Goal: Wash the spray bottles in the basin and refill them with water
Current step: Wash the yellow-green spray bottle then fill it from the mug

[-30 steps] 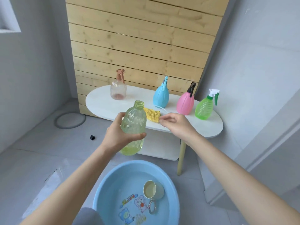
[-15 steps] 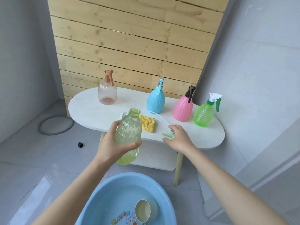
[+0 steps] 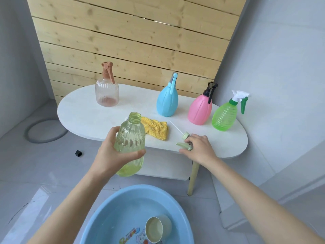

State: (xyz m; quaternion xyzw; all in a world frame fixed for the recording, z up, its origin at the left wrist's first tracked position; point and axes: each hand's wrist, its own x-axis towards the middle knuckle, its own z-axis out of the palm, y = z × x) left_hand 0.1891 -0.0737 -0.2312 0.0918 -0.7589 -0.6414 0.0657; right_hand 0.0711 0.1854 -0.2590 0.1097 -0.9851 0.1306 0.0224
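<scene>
My left hand [image 3: 114,152] grips a pale yellow-green spray bottle [image 3: 131,140] with its top off, upright in front of the white oval table [image 3: 84,110] and above the blue basin [image 3: 126,208]. My right hand [image 3: 198,148] holds the bottle's pale green spray head [image 3: 184,143] down on the table's front edge; its thin white tube runs back toward the blue bottle. Several capped spray bottles stand on the table: clear pink [image 3: 107,88], blue [image 3: 168,100], pink [image 3: 200,108], green [image 3: 226,115]. A yellow cloth [image 3: 155,127] lies beside the open bottle.
A beige cup [image 3: 158,229] lies in the basin's water. A wooden slat wall stands behind the table, a grey wall on the right. On the floor at left are a grey ring [image 3: 44,131] and a small black cube [image 3: 78,153]. A lower shelf sits under the table.
My right hand went from beside the yellow cloth to the table's front edge with the spray head. The camera moved closer and left; the held bottle stayed about where it was.
</scene>
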